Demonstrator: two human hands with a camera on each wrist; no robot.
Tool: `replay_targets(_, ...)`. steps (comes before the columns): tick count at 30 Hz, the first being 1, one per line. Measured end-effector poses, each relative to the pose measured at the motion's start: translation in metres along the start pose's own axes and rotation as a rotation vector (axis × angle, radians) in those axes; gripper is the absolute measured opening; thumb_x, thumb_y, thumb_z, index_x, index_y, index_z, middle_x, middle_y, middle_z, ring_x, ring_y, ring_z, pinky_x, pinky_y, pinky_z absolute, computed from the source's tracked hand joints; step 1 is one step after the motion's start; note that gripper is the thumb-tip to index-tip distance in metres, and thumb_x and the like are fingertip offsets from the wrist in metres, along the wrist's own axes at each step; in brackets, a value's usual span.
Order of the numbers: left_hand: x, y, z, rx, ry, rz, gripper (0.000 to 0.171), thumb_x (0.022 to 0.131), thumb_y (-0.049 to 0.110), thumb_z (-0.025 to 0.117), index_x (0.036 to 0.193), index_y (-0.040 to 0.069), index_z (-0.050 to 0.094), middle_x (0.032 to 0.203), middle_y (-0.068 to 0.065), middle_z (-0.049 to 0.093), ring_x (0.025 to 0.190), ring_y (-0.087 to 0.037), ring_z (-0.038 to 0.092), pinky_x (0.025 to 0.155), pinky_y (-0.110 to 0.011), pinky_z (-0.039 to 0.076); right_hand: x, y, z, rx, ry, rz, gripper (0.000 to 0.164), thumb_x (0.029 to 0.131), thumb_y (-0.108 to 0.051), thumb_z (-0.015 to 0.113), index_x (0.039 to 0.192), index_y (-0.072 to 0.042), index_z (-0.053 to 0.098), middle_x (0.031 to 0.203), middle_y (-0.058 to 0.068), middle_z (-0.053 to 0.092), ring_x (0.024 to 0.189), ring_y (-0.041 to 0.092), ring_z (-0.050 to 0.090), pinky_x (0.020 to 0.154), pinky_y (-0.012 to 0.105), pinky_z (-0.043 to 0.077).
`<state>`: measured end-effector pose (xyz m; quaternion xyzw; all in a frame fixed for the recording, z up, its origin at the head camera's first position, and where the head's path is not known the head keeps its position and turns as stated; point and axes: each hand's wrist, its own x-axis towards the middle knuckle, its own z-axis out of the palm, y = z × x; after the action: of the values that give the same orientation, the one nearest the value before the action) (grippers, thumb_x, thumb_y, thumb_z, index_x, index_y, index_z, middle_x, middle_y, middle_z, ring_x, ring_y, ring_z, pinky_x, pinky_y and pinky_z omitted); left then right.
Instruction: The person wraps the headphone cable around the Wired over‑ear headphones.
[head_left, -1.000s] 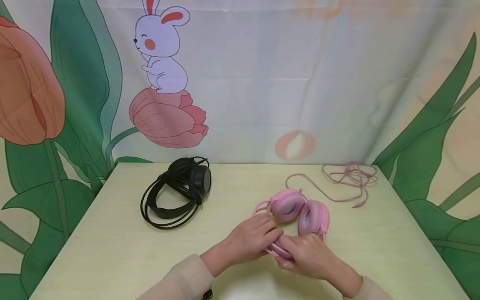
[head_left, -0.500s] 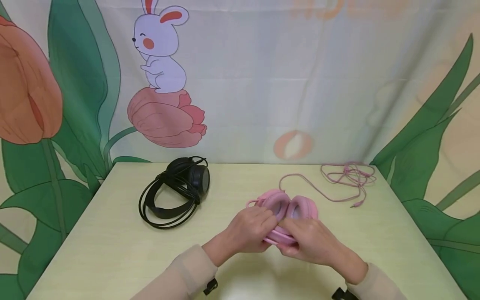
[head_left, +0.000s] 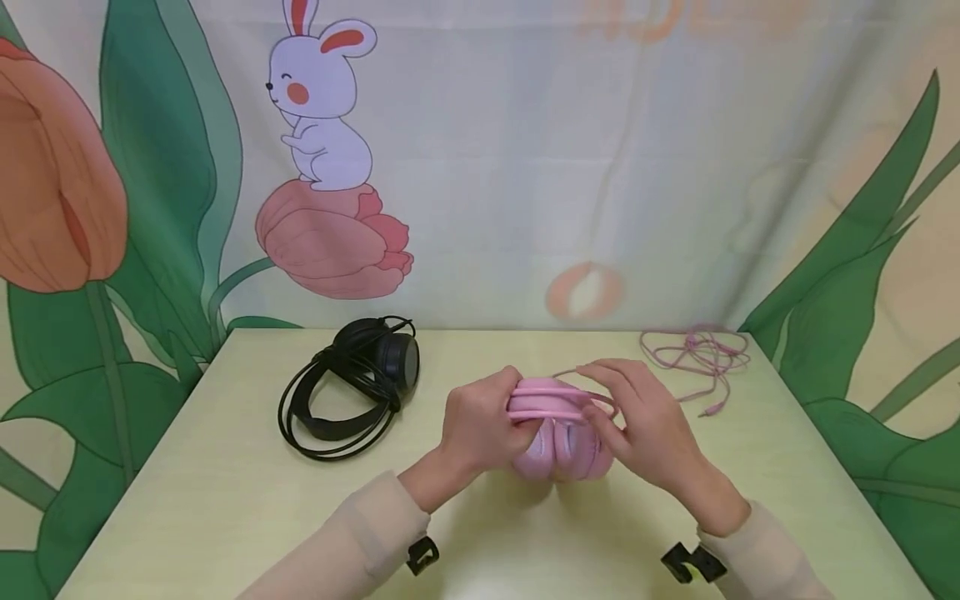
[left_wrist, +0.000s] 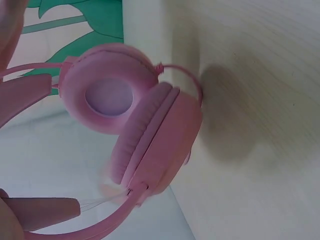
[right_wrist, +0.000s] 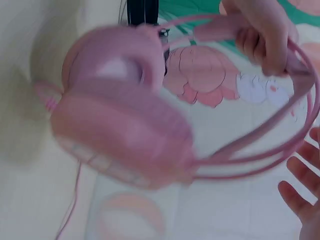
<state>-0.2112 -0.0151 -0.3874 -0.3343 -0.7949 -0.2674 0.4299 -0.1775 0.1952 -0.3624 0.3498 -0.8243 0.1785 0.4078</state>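
Pink headphones (head_left: 546,400) hang over the table with the headband up and both ear cups below it. My left hand (head_left: 480,421) grips the left part of the headband; in the right wrist view its fingers curl round the band. At the band's right end is my right hand (head_left: 652,425), thumb and fingers apart. The right wrist view shows these right fingertips (right_wrist: 292,197) loosely bent beside the band, holding nothing. In the left wrist view the two ear cups (left_wrist: 162,145) lean against each other, a short cable loop under them.
Black headphones (head_left: 397,362) with their cable wound round them lie on the left of the table (head_left: 225,500). A loose pink cable (head_left: 701,354) lies in a tangle at the back right, its plug (head_left: 716,408) towards the front. A printed curtain (head_left: 480,167) hangs behind.
The headphones have been lifted and turned, so the headband now faces up and the ear cups hang towards me. My right hand has loosened from the band and moved up and right.
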Motion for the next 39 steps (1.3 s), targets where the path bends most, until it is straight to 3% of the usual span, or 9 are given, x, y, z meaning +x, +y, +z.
replay_targets(3, 0.000, -0.003, -0.005, -0.023, -0.022, -0.125, 0.023, 0.061, 0.023, 0.069, 0.068, 0.013, 0.050, 0.050, 0.007, 0.043, 0.040, -0.004, 0.036, 0.038, -0.018, 0.028, -0.009, 0.008, -0.001, 0.013, -0.007, 0.117, 0.041, 0.096, -0.036, 0.041, 0.115, -0.004, 0.058, 0.108, 0.009, 0.060, 0.099, 0.024, 0.055, 0.081, 0.037, 0.044)
replay_targets(10, 0.001, -0.008, -0.015, -0.164, -0.053, -0.382, 0.017, 0.067, 0.020, 0.069, 0.073, 0.013, 0.055, 0.051, 0.007, 0.049, 0.042, -0.002, 0.039, 0.039, -0.016, 0.030, -0.035, 0.027, 0.005, 0.106, -0.118, 0.379, 0.030, 0.091, -0.006, 0.051, 0.121, -0.007, 0.056, 0.112, 0.006, 0.060, 0.097, 0.019, 0.057, 0.073, 0.038, 0.049)
replay_targets(16, 0.004, -0.011, -0.021, -0.330, -0.040, -0.593, 0.016, 0.069, 0.012, 0.067, 0.081, 0.015, 0.057, 0.055, 0.005, 0.050, 0.046, -0.006, 0.042, 0.041, -0.021, 0.034, -0.051, 0.039, 0.013, 0.211, -0.198, 0.547, 0.030, 0.097, -0.015, 0.043, 0.124, -0.008, 0.054, 0.116, 0.007, 0.057, 0.101, 0.022, 0.058, 0.076, 0.043, 0.049)
replay_targets(22, 0.010, -0.012, -0.029, -0.437, -0.032, -0.785, 0.013, 0.072, 0.014, 0.066, 0.081, 0.015, 0.057, 0.057, 0.001, 0.053, 0.048, -0.012, 0.047, 0.041, -0.025, 0.038, -0.066, 0.047, 0.025, 0.405, -0.309, 0.713, 0.036, 0.100, -0.027, 0.035, 0.130, -0.012, 0.048, 0.127, 0.011, 0.052, 0.113, 0.030, 0.053, 0.088, 0.052, 0.044)
replay_targets(26, 0.013, -0.012, -0.032, -0.475, -0.019, -0.885, 0.014, 0.072, 0.016, 0.067, 0.083, 0.014, 0.058, 0.057, -0.001, 0.052, 0.048, -0.013, 0.046, 0.041, -0.025, 0.038, -0.074, 0.044, 0.029, 0.578, -0.361, 0.810, 0.039, 0.101, -0.030, 0.031, 0.132, -0.013, 0.046, 0.130, 0.011, 0.051, 0.120, 0.027, 0.047, 0.096, 0.048, 0.039)
replay_targets(30, 0.016, -0.012, -0.035, -0.520, -0.007, -0.980, 0.016, 0.072, 0.017, 0.068, 0.084, 0.011, 0.059, 0.061, -0.002, 0.053, 0.052, -0.013, 0.047, 0.043, -0.024, 0.039, -0.086, 0.045, 0.039, 0.715, -0.368, 0.895, 0.042, 0.101, -0.034, 0.029, 0.120, -0.005, 0.052, 0.110, 0.008, 0.058, 0.101, 0.011, 0.055, 0.089, 0.037, 0.044)
replay_targets(33, 0.018, -0.014, -0.036, -0.556, 0.010, -1.044, 0.018, 0.071, 0.017, 0.069, 0.084, 0.009, 0.059, 0.063, -0.002, 0.051, 0.056, -0.013, 0.046, 0.046, -0.024, 0.038, -0.090, 0.043, 0.044, 0.825, -0.369, 0.950, 0.051, 0.100, -0.039, 0.026, 0.115, 0.003, 0.052, 0.105, 0.010, 0.060, 0.091, 0.009, 0.059, 0.089, 0.042, 0.045)
replay_targets(36, 0.020, -0.016, -0.037, -0.600, 0.034, -1.092, 0.018, 0.072, 0.016, 0.069, 0.085, 0.008, 0.060, 0.063, -0.001, 0.049, 0.055, -0.013, 0.045, 0.047, -0.023, 0.038, -0.093, 0.040, 0.047, 0.905, -0.386, 0.964, 0.062, 0.100, -0.042, 0.020, 0.121, 0.009, 0.049, 0.112, 0.020, 0.060, 0.096, 0.009, 0.062, 0.094, 0.044, 0.043)
replay_targets(39, 0.020, -0.018, -0.038, -0.664, 0.050, -1.128, 0.017, 0.073, 0.013, 0.068, 0.085, 0.006, 0.058, 0.063, 0.000, 0.048, 0.050, -0.012, 0.042, 0.046, -0.022, 0.037, -0.095, 0.036, 0.050, 0.934, -0.399, 0.948, 0.066, 0.100, -0.041, 0.016, 0.126, 0.013, 0.044, 0.116, 0.028, 0.056, 0.098, 0.003, 0.060, 0.091, 0.032, 0.046)
